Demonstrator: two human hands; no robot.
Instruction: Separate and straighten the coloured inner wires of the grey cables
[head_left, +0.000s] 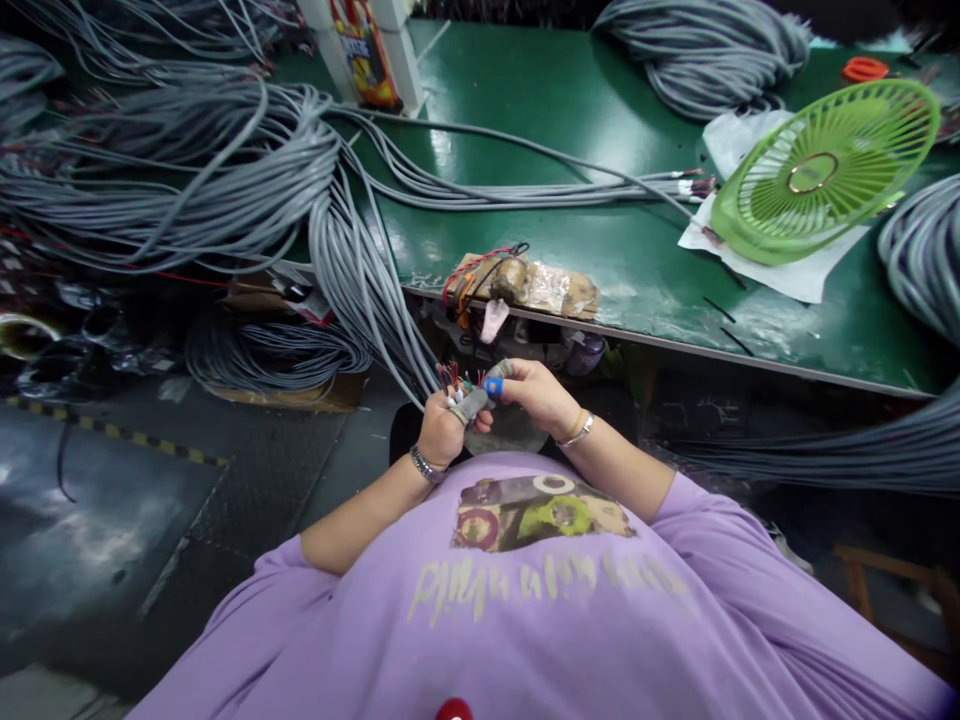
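Note:
My left hand (444, 428) is closed around the ends of several grey cables (379, 290), which hang down from the table edge into my grip. Thin coloured wires (454, 378) fan out of the stripped cable ends above the fist. My right hand (534, 394) is pinched at these wire ends, close beside the left. Blue tape (493, 387) wraps its thumb, and a greyish covering wraps a finger. What exactly lies between the right fingertips is too small to make out.
On the green table (510, 90) lie a large heap of grey cables (225, 170), another coil (705, 50) and a green fan (817, 175) on white paper. A taped board with wires (547, 287) sits at the front edge. More coiled cable (277, 355) rests below, left.

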